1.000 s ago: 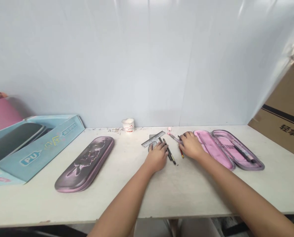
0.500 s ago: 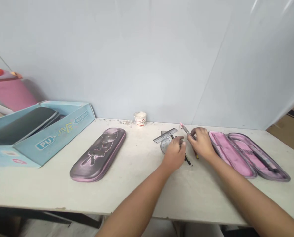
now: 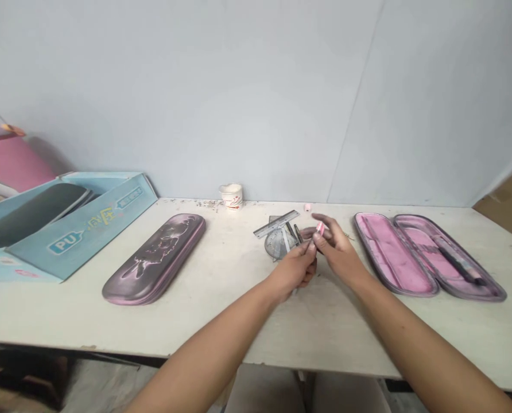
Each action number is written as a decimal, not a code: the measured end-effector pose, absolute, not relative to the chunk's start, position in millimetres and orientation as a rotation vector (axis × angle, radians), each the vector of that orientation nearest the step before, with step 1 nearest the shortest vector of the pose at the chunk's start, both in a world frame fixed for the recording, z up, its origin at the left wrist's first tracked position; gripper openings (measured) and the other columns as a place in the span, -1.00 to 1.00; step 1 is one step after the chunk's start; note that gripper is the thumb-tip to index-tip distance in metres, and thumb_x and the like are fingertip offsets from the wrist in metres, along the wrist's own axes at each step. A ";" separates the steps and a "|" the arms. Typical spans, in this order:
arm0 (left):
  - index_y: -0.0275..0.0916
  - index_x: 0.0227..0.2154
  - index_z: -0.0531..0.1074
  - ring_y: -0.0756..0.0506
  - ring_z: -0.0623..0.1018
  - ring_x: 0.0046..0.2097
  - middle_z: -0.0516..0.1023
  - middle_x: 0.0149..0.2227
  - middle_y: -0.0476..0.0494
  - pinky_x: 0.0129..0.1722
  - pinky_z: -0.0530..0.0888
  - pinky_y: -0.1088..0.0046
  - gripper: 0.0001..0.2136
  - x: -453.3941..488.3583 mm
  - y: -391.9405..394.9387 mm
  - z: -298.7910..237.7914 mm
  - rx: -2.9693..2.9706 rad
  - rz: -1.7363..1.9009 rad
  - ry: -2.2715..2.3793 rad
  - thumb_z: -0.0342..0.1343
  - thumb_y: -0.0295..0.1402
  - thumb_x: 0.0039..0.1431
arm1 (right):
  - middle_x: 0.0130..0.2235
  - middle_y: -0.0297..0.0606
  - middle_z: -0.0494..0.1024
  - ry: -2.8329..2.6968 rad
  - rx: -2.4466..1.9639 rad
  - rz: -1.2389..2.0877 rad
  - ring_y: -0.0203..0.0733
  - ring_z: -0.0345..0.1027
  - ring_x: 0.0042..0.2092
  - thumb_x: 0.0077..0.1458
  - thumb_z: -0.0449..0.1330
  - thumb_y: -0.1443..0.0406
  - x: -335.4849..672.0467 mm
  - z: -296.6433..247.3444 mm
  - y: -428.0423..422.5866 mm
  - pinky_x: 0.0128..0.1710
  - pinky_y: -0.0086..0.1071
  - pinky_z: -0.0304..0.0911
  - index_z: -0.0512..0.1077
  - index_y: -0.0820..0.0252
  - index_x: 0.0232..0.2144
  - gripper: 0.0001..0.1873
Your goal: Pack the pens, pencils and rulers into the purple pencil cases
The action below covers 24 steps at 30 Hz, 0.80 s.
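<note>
contact is what changes: our left hand (image 3: 297,268) and right hand (image 3: 340,253), apart a moment ago, now meet left of the open case (image 3: 404,265). our right thumb and fingers grasp a pink-and-white piece (image 3: 320,228), left of that case, and our left fingers look clenched around its hidden lower part. so two hands now share one piece. farther left of the case lie the ruler (image 3: 277,223) and round clear disc (image 3: 276,245); a loose pink bit (image 3: 307,207) sits left of its far end.
</note>
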<state>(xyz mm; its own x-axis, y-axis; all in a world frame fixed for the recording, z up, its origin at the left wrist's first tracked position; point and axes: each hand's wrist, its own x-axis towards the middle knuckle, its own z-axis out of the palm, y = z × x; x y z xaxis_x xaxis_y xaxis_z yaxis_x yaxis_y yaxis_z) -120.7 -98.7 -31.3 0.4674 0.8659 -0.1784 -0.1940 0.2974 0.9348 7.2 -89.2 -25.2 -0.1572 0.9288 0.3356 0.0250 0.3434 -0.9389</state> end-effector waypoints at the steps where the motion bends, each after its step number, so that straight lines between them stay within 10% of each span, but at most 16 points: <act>1: -0.20 -0.38 0.20 0.17 -0.03 -0.67 0.06 -0.62 0.16 -0.71 -0.12 0.71 -0.68 -119.6 -100.0 -31.5 1.034 0.787 0.805 -0.01 -0.02 0.10 | -0.19 -0.19 0.48 -1.479 -0.890 1.076 -0.22 0.37 -0.20 0.11 0.03 0.11 7.6 -23.8 -88.6 -0.19 -0.27 0.28 0.16 0.08 -0.01 -0.59; 6: -0.24 -0.37 0.27 0.17 0.01 -0.67 0.01 -0.63 0.15 -0.73 -0.03 0.72 -0.73 -121.1 -93.4 -28.5 0.937 0.883 0.735 -0.02 -0.10 0.15 | -0.34 -0.31 0.46 -1.068 -0.842 0.908 -0.29 0.36 -0.32 0.04 0.07 0.22 19.7 -20.9 -75.1 -0.34 -0.38 0.25 0.22 0.09 -0.26 -0.82; 10: -0.26 -0.37 0.29 0.09 0.36 -0.50 0.23 -0.54 0.03 -0.47 0.40 0.56 -0.86 -129.3 -82.0 -11.8 0.725 1.230 0.552 -0.04 -0.30 0.20 | -0.45 -0.40 0.38 -1.091 -0.946 1.076 -0.43 0.14 -0.56 -0.10 0.08 0.32 23.5 -24.4 -71.1 -0.61 -0.51 -0.01 0.20 0.15 -0.51 -0.93; 15: -0.23 -0.32 0.36 0.00 0.49 -0.22 0.40 -0.39 -0.04 -0.10 0.43 0.36 -0.91 -142.5 -76.6 -1.4 0.712 1.403 0.519 -0.04 -0.39 0.20 | -0.52 -0.38 0.41 -1.660 -1.019 1.239 -0.38 0.12 -0.59 0.11 -0.05 0.10 2.9 -26.1 -91.1 -0.57 -0.45 0.03 0.32 0.17 -0.40 -0.71; 24: -0.33 -0.37 0.46 0.12 0.40 -0.50 0.38 -0.53 0.05 -0.40 0.43 0.58 -0.80 -148.1 -68.4 -22.5 0.774 1.349 0.789 0.26 -0.35 -0.08 | -0.28 -0.29 0.46 -1.667 -1.192 0.458 -0.26 0.25 -0.32 0.03 0.10 0.19 18.3 -25.5 -86.0 -0.35 -0.40 0.12 0.36 0.13 -0.30 -0.81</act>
